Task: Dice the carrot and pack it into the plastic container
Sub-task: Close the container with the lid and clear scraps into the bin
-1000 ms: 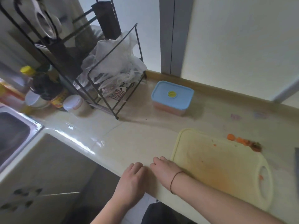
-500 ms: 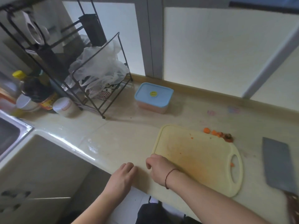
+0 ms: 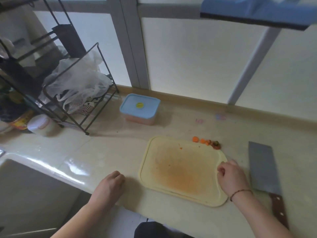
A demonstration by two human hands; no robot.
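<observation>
The plastic container (image 3: 139, 111) stands lidded, well beyond both hands, orange-pink contents showing through its wall; it looks light and rigid, best taken by its sides. Carrot scraps (image 3: 206, 142) lie just beyond the cutting board (image 3: 180, 169). The right hand (image 3: 231, 177) curls at the board's handle end; whether it grips cannot be told. The left hand (image 3: 109, 184) rests loosely curled, holding nothing.

- Cutting board (image 3: 178, 169) near counter (image 3: 111, 148) front edge, cleaver (image 3: 262, 169) right of it.
- Carrot scraps (image 3: 206, 142) just behind board's back edge.
- Plastic container (image 3: 139, 110) near back edge, wire rack (image 3: 68, 93) to its left.
</observation>
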